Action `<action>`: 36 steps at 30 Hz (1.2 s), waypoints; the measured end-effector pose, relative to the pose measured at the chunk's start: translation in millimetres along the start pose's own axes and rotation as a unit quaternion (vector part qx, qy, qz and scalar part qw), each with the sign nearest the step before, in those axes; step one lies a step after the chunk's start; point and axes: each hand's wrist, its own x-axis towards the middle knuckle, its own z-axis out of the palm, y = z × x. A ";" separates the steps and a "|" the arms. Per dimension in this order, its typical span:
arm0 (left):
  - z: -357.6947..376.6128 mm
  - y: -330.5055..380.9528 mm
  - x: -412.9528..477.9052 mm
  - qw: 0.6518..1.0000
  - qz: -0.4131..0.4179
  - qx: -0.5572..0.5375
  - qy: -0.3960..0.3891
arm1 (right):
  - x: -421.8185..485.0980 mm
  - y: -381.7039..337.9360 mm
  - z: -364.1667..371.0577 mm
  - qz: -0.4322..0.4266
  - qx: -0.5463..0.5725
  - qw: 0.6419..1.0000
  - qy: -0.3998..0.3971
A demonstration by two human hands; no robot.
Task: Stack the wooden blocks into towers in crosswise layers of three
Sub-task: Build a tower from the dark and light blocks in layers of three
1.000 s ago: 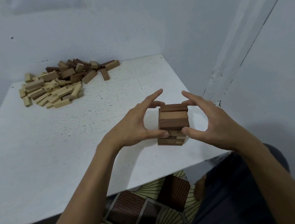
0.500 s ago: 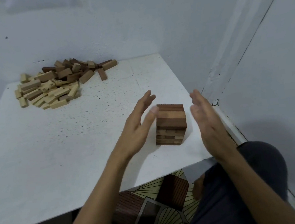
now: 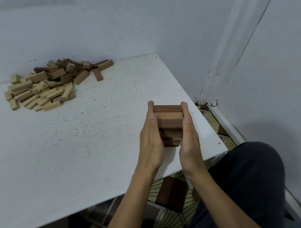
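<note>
A short tower of wooden blocks stands near the right front corner of the white table, brown blocks on top and lighter ones lower down. My left hand presses flat against the tower's left side with straight fingers. My right hand presses flat against its right side the same way. Both palms hide the tower's side faces. A loose pile of light and dark blocks lies at the far left of the table by the wall.
Grey walls close in behind and to the right of the table. The table's right edge lies close to the tower. My dark-clad knee is below that corner, over a patterned floor.
Both hands let go of the top layer, opened away from the tower, then closed in flat against its left and right sides. The camera view shifted slightly.
</note>
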 end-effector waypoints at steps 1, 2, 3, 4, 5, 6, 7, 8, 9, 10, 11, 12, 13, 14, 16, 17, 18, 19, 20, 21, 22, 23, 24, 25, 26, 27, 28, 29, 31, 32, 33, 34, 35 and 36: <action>0.2 -0.9 0.1 1.000 0.000 -0.001 0.001 | -0.1 -0.3 0.8 0.002 0.004 1.000 -0.003; 0.3 -2.0 0.3 1.000 0.001 -0.002 0.002 | -0.4 -0.4 1.4 0.001 0.006 1.000 -0.005; 0.4 -2.6 0.3 1.000 0.001 -0.004 0.003 | -0.8 -0.3 1.7 0.001 0.007 1.000 -0.006; 0.5 -3.2 0.2 1.000 0.001 -0.006 0.004 | -0.7 -0.1 1.8 0.001 0.010 1.000 -0.006; 0.7 -3.6 0.3 1.000 0.000 -0.006 0.004 | -0.5 0.0 1.6 0.002 0.012 1.000 -0.006; 0.8 -3.5 0.0 1.000 0.001 -0.005 0.004 | -0.2 -0.1 1.5 0.002 0.013 1.000 -0.006; 1.0 -3.5 -0.2 1.000 0.001 -0.004 0.005 | -0.3 0.0 1.4 0.002 0.013 1.000 -0.007; 1.2 -3.5 -0.6 1.000 0.001 -0.005 0.005 | -0.3 -0.1 1.3 0.002 0.012 1.000 -0.008; 1.6 -3.5 -0.7 1.000 0.001 -0.006 0.006 | -0.4 -0.1 1.3 0.001 0.012 1.000 -0.009; 2.0 -3.6 -0.9 1.000 0.000 -0.008 0.006 | -0.8 -0.1 1.1 0.001 0.012 1.000 -0.010; 2.4 -3.9 -1.0 1.000 0.000 -0.008 0.007 | -0.8 0.3 1.1 0.001 0.013 1.000 -0.011; 2.6 -4.1 -1.2 1.000 0.000 -0.008 0.008 | -0.7 0.7 0.9 0.000 0.014 1.000 -0.011; 2.6 -4.4 -1.1 1.000 0.000 -0.006 0.010 | -0.3 1.1 0.8 -0.001 0.015 1.000 -0.010; 2.5 -4.7 -0.9 1.000 0.000 -0.004 0.010 | -0.1 1.3 0.6 -0.001 0.017 1.000 -0.010; 1.8 -5.2 -0.8 1.000 -0.001 -0.003 0.009 | 0.2 1.4 0.3 0.000 0.020 1.000 -0.012; 1.2 -5.9 -0.8 1.000 -0.002 -0.005 0.008 | 0.0 1.5 0.1 0.001 0.022 1.000 -0.013; 0.7 -6.4 -1.1 1.000 -0.004 -0.008 0.008 | -0.1 1.7 0.1 0.002 0.023 1.000 -0.014; 0.6 -6.6 -1.6 1.000 -0.006 -0.010 0.008 | -0.5 1.9 0.1 0.004 0.023 1.000 -0.014; 0.6 -7.5 -2.3 1.000 -0.006 -0.010 0.008 | -0.8 2.3 0.2 0.004 0.022 1.000 -0.013; 1.0 -8.5 -2.9 1.000 -0.007 -0.010 0.008 | -1.0 2.7 0.3 0.004 0.019 1.000 -0.011; 1.4 -9.4 -3.4 1.000 -0.009 -0.013 0.009 | -1.4 3.1 0.3 0.004 0.017 1.000 -0.011; 1.7 -10.5 -3.6 1.000 -0.011 -0.016 0.009 | -1.8 3.5 0.7 0.004 0.016 1.000 -0.010; 1.7 -11.6 -3.8 1.000 -0.013 -0.019 0.009 | -2.3 3.8 0.8 0.005 0.017 1.000 -0.010; 1.3 -12.6 -3.7 1.000 -0.017 -0.021 0.006 | -2.7 4.4 0.7 0.004 0.018 1.000 -0.012; -0.4 -13.5 -3.1 1.000 -0.020 -0.021 0.001 | -3.0 4.8 -0.5 0.002 0.016 1.000 -0.014; -3.3 -13.9 -2.1 1.000 -0.021 -0.019 -0.005 | -2.1 5.0 -3.0 -0.001 0.007 1.000 -0.017; -7.7 -13.9 -0.7 1.000 -0.018 -0.016 -0.011 | 0.4 4.3 -7.6 -0.005 -0.007 1.000 -0.019; -13.8 -12.6 1.2 1.000 -0.010 -0.010 -0.018 | 4.4 2.8 -15.2 -0.009 -0.027 0.999 -0.024; -31.1 -8.1 7.4 0.998 0.018 0.030 -0.043 | 17.0 -1.7 -38.0 -0.013 -0.078 0.995 -0.060; -41.4 -4.7 11.8 0.996 0.031 0.060 -0.066 | 24.6 -5.0 -51.8 -0.010 -0.113 0.989 -0.096; -51.2 -1.1 17.3 0.990 0.042 0.090 -0.097 | 32.8 -9.3 -64.5 -0.003 -0.151 0.979 -0.140; -59.6 3.1 23.6 0.983 0.051 0.119 -0.134 | 40.6 -14.8 -74.1 0.006 -0.184 0.965 -0.184; -66.2 7.3 30.4 0.973 0.058 0.148 -0.169 | 47.6 -20.0 -80.8 0.014 -0.207 0.953 -0.219; -70.7 11.3 37.1 0.963 0.061 0.174 -0.195 | 53.2 -24.7 -83.8 0.017 -0.223 0.944 -0.242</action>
